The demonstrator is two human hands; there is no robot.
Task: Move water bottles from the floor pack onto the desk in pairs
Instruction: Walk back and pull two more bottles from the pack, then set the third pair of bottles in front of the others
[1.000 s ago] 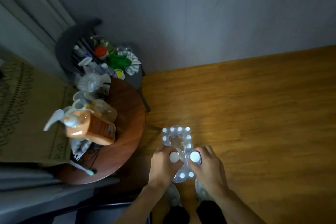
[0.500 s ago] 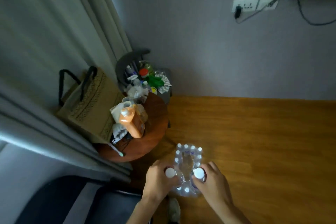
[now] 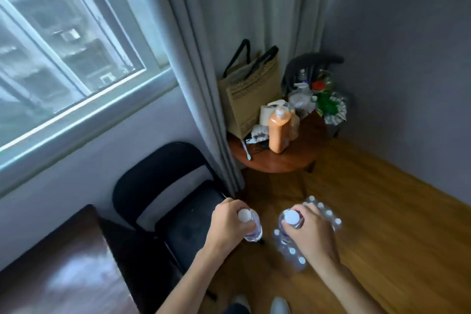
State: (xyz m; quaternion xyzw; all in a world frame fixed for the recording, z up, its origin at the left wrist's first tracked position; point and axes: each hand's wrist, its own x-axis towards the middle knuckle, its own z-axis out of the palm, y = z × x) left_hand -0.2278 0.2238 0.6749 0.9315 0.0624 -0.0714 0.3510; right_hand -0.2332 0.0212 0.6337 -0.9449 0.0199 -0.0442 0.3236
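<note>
I hold one water bottle in my left hand and another bottle in my right hand, above the floor pack. The desk waits at my left, bottles not set down yet.

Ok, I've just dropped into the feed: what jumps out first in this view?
Low in the middle, the left hand and right hand each grip a white-capped water bottle, the right one's bottle above the plastic-wrapped pack on the wood floor. Behind them, a round wooden side table carries a tall orange pump bottle amid clutter. A black chair stands at left under the large window.
</note>
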